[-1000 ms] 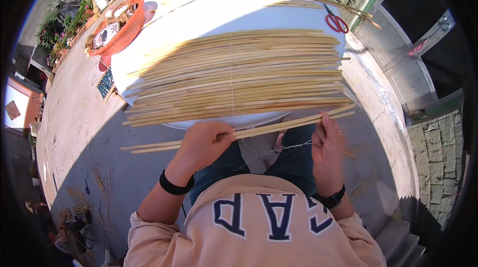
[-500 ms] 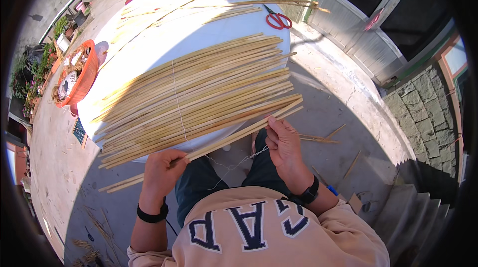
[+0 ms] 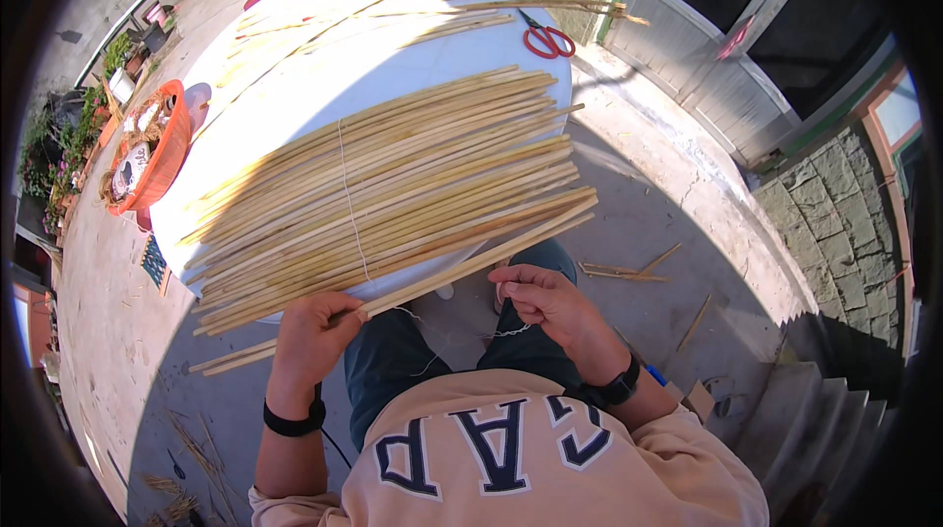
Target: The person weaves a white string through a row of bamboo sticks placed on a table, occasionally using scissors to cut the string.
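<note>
A mat of pale reed stalks (image 3: 393, 168) lies on the round white table, with a thin white thread (image 3: 346, 173) passing across it. At its near edge my left hand (image 3: 316, 331) is closed on a couple of reed stalks (image 3: 462, 267), near where the thread meets them. My right hand (image 3: 550, 301) is off the stalks, over my lap, with its fingers curled and thumb against the forefinger. A loose white string (image 3: 506, 332) hangs over my legs and runs up to the underside of that hand; its end is hidden there.
Red-handled scissors (image 3: 547, 40) and more loose reeds (image 3: 462, 28) lie on the far part of the table (image 3: 393, 65). An orange basket (image 3: 169, 149) stands at its left edge. Broken stalks (image 3: 629, 274) are on the floor at right, near concrete steps (image 3: 815, 429).
My right hand has let go of the stalks' right part and moved left and down toward me, the string moving with it. My left hand keeps its hold, nearly still.
</note>
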Tool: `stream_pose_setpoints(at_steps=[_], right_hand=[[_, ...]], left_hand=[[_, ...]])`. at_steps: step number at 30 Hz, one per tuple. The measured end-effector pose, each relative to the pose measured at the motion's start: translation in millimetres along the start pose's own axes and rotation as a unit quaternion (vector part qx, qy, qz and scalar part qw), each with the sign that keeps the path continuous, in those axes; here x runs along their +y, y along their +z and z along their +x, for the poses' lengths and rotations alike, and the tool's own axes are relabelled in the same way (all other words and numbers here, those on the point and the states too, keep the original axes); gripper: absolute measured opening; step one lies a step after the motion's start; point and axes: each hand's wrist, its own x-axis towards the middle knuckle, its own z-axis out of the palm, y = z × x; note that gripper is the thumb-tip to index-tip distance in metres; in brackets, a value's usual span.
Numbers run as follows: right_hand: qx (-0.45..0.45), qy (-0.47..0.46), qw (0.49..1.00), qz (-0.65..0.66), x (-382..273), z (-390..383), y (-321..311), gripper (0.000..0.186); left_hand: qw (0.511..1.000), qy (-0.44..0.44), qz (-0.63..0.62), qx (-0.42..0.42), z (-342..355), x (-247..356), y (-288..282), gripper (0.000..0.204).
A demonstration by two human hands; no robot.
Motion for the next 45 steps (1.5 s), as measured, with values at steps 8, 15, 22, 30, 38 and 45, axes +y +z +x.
stream_pose_setpoints(at_steps=[8, 15, 22, 30, 38, 45], right_hand=[[-0.094, 0.003, 0.983, -0.156, 1.2, -4.5, 2.1, 0.027], [-0.140, 0.014, 0.959, -0.246, -11.2, -10.8, 16.0, 0.027], [-0.182, -0.007, 0.940, -0.289, -11.0, -9.6, 23.0, 0.030], [-0.141, -0.013, 0.948, -0.284, -16.9, -22.7, 18.1, 0.027], [-0.140, -0.076, 0.936, -0.314, -13.1, -17.8, 25.0, 0.016], [-0.138, -0.048, 0.942, -0.302, -17.9, -19.8, 40.8, 0.014]], left_hand=[[1.000, -0.005, 0.018, -0.002, -0.2, 5.8, 1.1, 0.012], [0.999, -0.008, 0.019, -0.025, 2.4, 9.0, -3.1, 0.010], [0.998, 0.030, 0.045, -0.008, -3.7, 7.8, -6.5, 0.013], [0.989, 0.089, 0.115, -0.008, 2.9, 9.0, 6.2, 0.018], [0.992, 0.070, 0.105, -0.021, 0.6, 11.6, -3.5, 0.016], [0.996, 0.062, 0.055, -0.028, -1.9, 13.4, -9.3, 0.014]])
